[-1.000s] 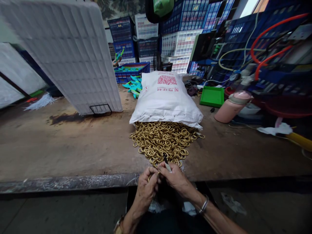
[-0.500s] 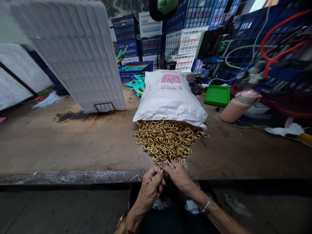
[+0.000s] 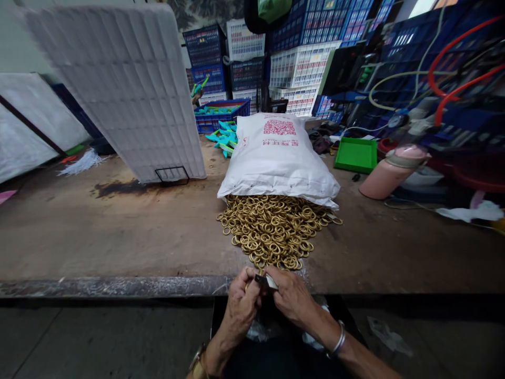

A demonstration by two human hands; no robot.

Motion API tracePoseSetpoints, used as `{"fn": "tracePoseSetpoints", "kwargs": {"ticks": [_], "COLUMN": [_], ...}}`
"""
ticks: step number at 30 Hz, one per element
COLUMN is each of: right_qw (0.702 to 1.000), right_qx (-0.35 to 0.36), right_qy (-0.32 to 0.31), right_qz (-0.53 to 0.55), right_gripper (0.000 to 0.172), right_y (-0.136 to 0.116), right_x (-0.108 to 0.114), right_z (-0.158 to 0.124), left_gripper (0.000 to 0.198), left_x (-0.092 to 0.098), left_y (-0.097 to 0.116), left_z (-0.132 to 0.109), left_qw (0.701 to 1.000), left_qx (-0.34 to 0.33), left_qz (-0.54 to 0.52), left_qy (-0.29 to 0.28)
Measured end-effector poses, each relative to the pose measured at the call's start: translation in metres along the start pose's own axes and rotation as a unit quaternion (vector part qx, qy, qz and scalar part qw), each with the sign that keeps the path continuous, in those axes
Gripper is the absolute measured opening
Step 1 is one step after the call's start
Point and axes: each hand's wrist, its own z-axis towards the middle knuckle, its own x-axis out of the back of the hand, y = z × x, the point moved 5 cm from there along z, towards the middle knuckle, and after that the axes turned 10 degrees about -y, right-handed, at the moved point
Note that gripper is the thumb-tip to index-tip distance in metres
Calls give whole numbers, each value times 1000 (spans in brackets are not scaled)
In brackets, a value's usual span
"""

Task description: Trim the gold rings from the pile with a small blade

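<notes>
My left hand (image 3: 241, 297) is closed, with the edge of a gold-coloured ring (image 3: 247, 287) showing between its fingers. In my right hand (image 3: 290, 295) I grip a small flat tool (image 3: 271, 282) with a pale body and a dark end, too small to name surely. Its dark end meets the fingertips of my left hand, at the ring. Both hands are close together at the front table edge. Just beyond them lies a heap of gold-coloured rings (image 3: 272, 231), spilling from the mouth of a white woven sack (image 3: 278, 168) with red print.
A tall white padded panel (image 3: 122, 95) stands on the table (image 3: 118, 226) at left. To the right are a green tray (image 3: 356, 155) and a pink bottle (image 3: 390, 173). Turquoise pieces (image 3: 224, 138) lie behind the sack, near a blue crate (image 3: 221, 118). Stacked crates (image 3: 295, 68) fill the back.
The tool in my right hand has tilted from pointing up and away to lying across toward my left fingers. Both hands stay near the table edge; the view has shifted slightly.
</notes>
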Motion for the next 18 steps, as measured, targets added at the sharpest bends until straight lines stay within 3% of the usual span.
{"fn": "tracePoseSetpoints", "kwargs": {"ticks": [6, 11, 15, 18], "right_qw": [998, 988, 971, 969], "right_qx": [-45, -115, -161, -185], "right_qy": [-2, 88, 174, 158], "right_qz": [-36, -60, -40, -35], "right_gripper": [26, 19, 14, 17], "right_y": [4, 43, 74, 83], "right_x": [3, 33, 57, 54], "right_z": [0, -8, -17, -16], "left_gripper": [31, 29, 29, 30], "left_x": [-5, -23, -18, -15], "left_y": [10, 27, 20, 13], "left_z": [-12, -27, -19, -12], "left_qw": [1000, 994, 985, 981], "left_qx": [8, 35, 51, 60], "left_qz": [15, -63, -157, -178], "left_qy": [-4, -82, -56, -56]}}
